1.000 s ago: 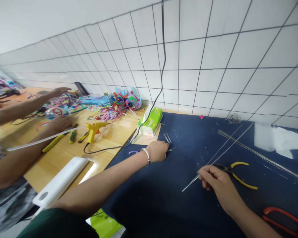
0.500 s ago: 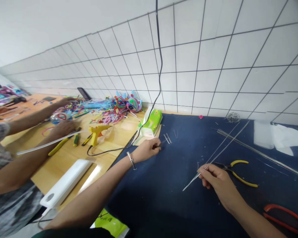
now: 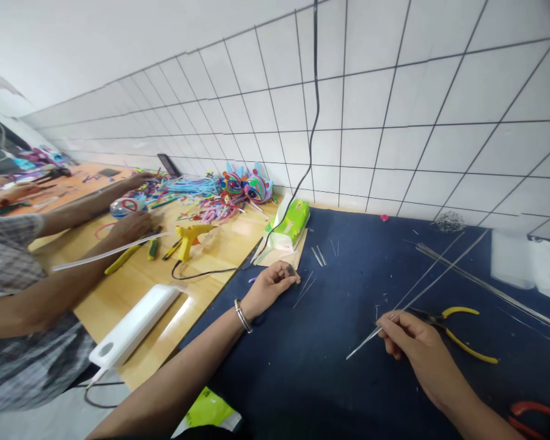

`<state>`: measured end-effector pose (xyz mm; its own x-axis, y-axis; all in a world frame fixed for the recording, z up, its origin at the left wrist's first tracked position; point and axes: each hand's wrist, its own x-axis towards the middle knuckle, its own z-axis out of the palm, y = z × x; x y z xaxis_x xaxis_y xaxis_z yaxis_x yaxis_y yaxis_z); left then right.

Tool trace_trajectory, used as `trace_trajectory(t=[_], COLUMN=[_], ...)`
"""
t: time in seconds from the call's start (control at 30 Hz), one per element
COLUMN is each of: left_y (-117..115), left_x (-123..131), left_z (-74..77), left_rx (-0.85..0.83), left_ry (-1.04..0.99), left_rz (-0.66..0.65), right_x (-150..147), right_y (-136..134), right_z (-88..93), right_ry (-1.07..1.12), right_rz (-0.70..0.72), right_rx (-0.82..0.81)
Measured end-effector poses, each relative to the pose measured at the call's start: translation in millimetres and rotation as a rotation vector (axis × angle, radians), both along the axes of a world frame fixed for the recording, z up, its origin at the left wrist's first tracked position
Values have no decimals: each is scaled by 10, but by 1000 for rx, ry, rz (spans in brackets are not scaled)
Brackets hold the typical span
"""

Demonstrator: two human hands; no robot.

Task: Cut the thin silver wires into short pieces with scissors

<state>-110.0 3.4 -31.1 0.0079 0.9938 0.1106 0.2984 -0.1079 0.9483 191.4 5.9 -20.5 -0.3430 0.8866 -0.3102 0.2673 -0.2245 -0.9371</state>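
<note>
My right hand (image 3: 406,336) pinches a bundle of long thin metal wires (image 3: 424,282). They slant from lower left to upper right over the dark blue cloth (image 3: 321,360). My left hand (image 3: 275,284), with a silver bracelet on its wrist, is at the cloth's left side, its fingers curled; what is inside them is hidden. Two short wire pieces (image 3: 304,289) lie on the cloth just right of its fingertips. A few more short wires (image 3: 318,255) rest farther back. Yellow-handled pliers (image 3: 467,333) lie beyond my right hand, their jaws partly covered by it.
A green tissue pack (image 3: 293,223) and a long wire bundle (image 3: 490,287) lie towards the back. Red handles (image 3: 538,410) show at lower right. Leftward are a yellow glue gun (image 3: 187,239), a white power strip (image 3: 135,327) and a co-worker's arms (image 3: 73,269). A black cable hangs along the wall.
My left hand has drawn back slightly from the short wires, and two short pieces now lie beside it. My right hand still holds the long wires. The view has shifted a little left.
</note>
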Motion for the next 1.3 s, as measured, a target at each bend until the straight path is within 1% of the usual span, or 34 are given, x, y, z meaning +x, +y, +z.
trace_trajectory(t=[0.1, 0.17, 0.3, 0.37, 0.53, 0.67, 0.8, 0.97, 1.07, 1.3], left_y=[47, 105, 247, 305, 371, 361, 304, 242, 238, 250], left_x=[0, -9, -37, -35, 26, 70, 123, 186, 184, 162], left_z=[34, 86, 221, 265, 267, 259, 255, 203, 198, 254], left_rx=[-8, -41, -130, -154, -178, -155, -134, -145, -136, -67], left_ry=[49, 143, 521, 641, 773, 871, 946, 1120, 1135, 1163], left_rz=[-6, -28, -118, -154, -202, -180, -138, -93, -125, -181], right_x=[-2, -1, 5, 6, 1, 2, 3, 0, 4, 6], right_y=[0, 0, -1, 0, 2, -3, -1, 4, 3, 1], right_z=[0, -6, -14, -10, 8, 15, 23, 31, 23, 0], right_ry=[1, 1, -6, -6, -5, -11, -19, -20, -19, -20], right_rz=[-1, -2, -7, -7, -3, 1, 5, 2, 2, 17], right_rx=[-7, -7, 9, 10, 2, 7, 5, 3, 0, 2])
